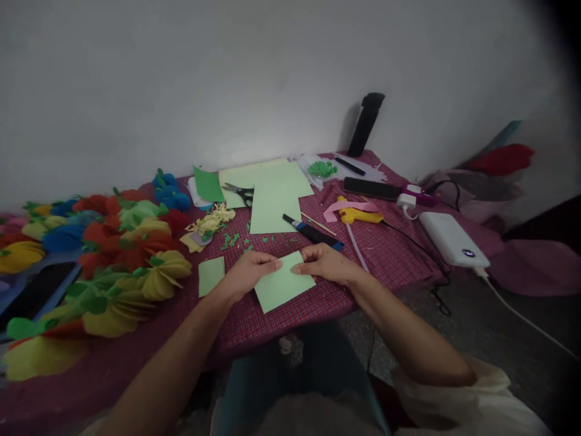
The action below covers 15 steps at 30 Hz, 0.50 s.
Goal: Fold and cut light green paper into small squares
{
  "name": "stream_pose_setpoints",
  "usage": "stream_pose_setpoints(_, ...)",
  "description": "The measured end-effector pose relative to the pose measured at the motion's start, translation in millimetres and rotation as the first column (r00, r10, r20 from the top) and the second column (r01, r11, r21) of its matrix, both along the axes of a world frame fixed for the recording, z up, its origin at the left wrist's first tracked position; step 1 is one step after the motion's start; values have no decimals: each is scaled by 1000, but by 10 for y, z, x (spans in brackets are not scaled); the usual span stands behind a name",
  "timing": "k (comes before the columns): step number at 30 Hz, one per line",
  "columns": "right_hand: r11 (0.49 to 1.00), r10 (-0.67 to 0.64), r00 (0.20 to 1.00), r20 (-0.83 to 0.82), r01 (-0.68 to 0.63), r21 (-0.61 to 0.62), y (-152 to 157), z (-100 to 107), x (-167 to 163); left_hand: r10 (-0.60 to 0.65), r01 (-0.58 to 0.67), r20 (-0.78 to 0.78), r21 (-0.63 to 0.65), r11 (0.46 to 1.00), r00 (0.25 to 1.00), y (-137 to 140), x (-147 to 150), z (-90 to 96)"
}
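A pale green sheet of paper (pixel 284 287) is held between my two hands just above the near edge of the table. My left hand (pixel 255 270) grips its upper left part, thumb on top. My right hand (pixel 324 263) pinches the upper right part the same way; the fingers beneath are hidden. To the left lies a smaller pale green piece of paper (pixel 211 277). Just beyond my hands rest a utility knife (pixel 313 232) and a thin wooden stick (pixel 319 224). Larger pale green sheets (pixel 275 206) lie farther back, beside black-handled scissors (pixel 245 192).
Colourful paper pumpkins (pixel 122 248) crowd the table's left side, near a dark phone (pixel 39 293). Paper scraps (pixel 213 219) lie left of centre. At right are a yellow glue gun (pixel 361 215) with a trailing cord, a white power bank (pixel 454 239) and a power strip (pixel 420 195).
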State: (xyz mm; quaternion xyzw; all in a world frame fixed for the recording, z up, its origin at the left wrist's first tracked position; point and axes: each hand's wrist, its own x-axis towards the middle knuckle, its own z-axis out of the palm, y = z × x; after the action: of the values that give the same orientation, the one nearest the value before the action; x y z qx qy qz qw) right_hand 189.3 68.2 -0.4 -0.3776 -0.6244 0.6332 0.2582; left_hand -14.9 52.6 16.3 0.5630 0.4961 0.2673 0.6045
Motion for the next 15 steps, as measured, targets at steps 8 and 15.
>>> stream_pose_setpoints(8, 995, -18, 998, -54, 24, 97, -9, 55, -32, -79, 88, -97, 93, 992, 992, -6, 68, -32)
stream_pose_setpoints(15, 993, -20, 1000, -20, 22, 116, 9, 15, -56, -120, 135, -119, 127, 983, 986, -22, 121, -38)
